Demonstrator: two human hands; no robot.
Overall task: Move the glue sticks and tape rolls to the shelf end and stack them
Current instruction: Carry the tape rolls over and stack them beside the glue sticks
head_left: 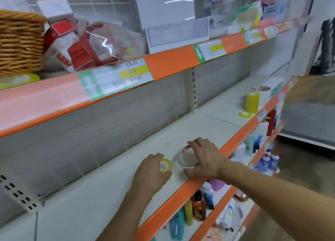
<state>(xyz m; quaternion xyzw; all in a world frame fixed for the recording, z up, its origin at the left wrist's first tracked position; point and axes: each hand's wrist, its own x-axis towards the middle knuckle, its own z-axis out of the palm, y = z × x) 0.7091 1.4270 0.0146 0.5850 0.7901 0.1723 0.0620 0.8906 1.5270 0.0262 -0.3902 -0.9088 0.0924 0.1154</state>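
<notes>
Down on the white middle shelf (112,192), near its orange front edge, two tape rolls are in hand. The small yellow-green tape roll (165,165) is tipped up on its edge, its open core facing the camera; the left hand (151,173) pinches it, with curled fingers (156,156) over the top of the ring and the thumb under its lower rim. Just beside it to the right lies the larger clear tape roll (186,159), flat or nearly flat on the shelf. The right hand (206,158) arches over it: its fingers (196,142) curl down over the far rim and the thumb (190,173) lies along the near side, so the roll sits gripped between them. The two rolls are close but I cannot tell whether they touch.

Well apart, toward the far right end of the same shelf, stands a stack of yellow tape rolls (252,102), with a single thin yellow roll (245,114) lying flat just in front of it and a stack of white rolls (263,94) behind. Above, the upper shelf carries a wicker basket (20,41) and red-and-white packets (79,47). Below, bottles (199,206) crowd the lower shelf.
</notes>
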